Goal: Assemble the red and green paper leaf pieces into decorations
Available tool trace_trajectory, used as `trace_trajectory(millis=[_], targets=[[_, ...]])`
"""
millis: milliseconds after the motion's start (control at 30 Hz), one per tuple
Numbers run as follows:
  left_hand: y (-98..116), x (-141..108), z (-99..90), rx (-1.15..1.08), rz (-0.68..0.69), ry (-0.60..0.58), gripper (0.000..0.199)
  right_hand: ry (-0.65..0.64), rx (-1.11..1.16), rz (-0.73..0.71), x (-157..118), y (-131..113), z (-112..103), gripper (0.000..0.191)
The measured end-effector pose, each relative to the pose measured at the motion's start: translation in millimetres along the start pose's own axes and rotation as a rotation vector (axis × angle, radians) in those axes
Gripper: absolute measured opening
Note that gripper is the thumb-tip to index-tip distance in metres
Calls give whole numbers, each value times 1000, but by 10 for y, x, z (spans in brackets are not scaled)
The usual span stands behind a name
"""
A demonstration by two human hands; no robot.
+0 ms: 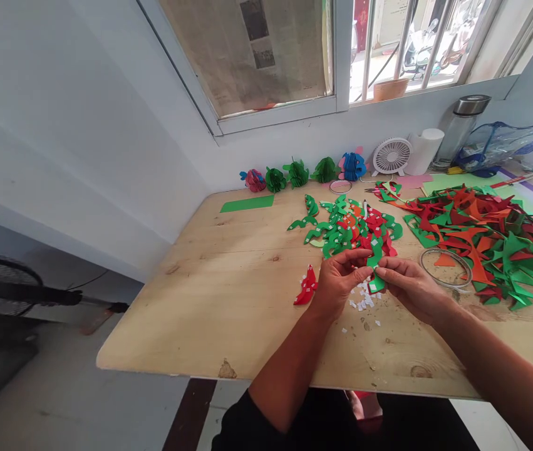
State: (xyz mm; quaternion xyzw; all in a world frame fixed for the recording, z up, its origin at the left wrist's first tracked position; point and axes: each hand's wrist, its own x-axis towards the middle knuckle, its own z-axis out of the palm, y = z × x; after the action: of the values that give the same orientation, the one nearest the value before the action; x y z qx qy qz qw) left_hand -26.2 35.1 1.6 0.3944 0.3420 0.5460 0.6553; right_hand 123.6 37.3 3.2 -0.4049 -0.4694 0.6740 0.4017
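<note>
As your left grip (340, 275) and right grip (414, 288) pinch the green strip (377, 252) between them, press lightly at its edges, clear of its white squares (374, 242); loose bits (366, 303) lie just beneath.

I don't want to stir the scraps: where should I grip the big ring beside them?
Probably the near-left rim of the ring, pinched by the right hand, once free, coming from the left. It lies roughly flat with an open middle, and scraps crowd its far and right sides.
</note>
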Motion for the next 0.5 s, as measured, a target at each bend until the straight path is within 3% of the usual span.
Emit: trace_trajectory(millis=[500], targets=[[-23, 0, -36, 38, 17, -10, 24, 1, 29, 8, -16, -18, 24, 25]])
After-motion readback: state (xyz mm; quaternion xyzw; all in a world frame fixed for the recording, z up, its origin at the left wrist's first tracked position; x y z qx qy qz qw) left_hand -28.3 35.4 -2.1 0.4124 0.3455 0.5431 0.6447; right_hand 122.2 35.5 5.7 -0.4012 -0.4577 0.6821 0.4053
